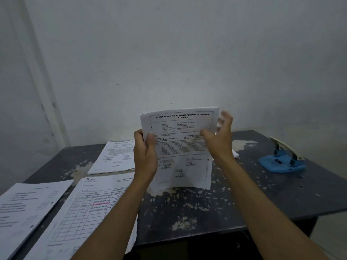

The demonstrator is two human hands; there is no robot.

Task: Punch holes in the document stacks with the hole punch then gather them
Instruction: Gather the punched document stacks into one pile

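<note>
At centre frame, a thin stack of white printed sheets [180, 147] stands upright, its bottom edge on or just above the dark table [262, 194] (contact hard to tell), whose top is matte and scuffed with pale chipped patches. Left hand [145, 158] grips the stack's 9 o'clock edge, thumb across the front, fingers wrapped behind. Right hand [217, 139] sits at the 3 o'clock edge, fingers spread and blurred, thumb touching the page front; no firm grasp visible. Both forearms reach up from 6 o'clock. Blue plastic hole punch [281, 160] with a pale, worn lever rests at 3 o'clock, well apart from the stack. Flat paper stacks lie at 9 o'clock [114, 156], 7 o'clock (a gridded form) [84, 209] and 8 o'clock [28, 209].
</note>
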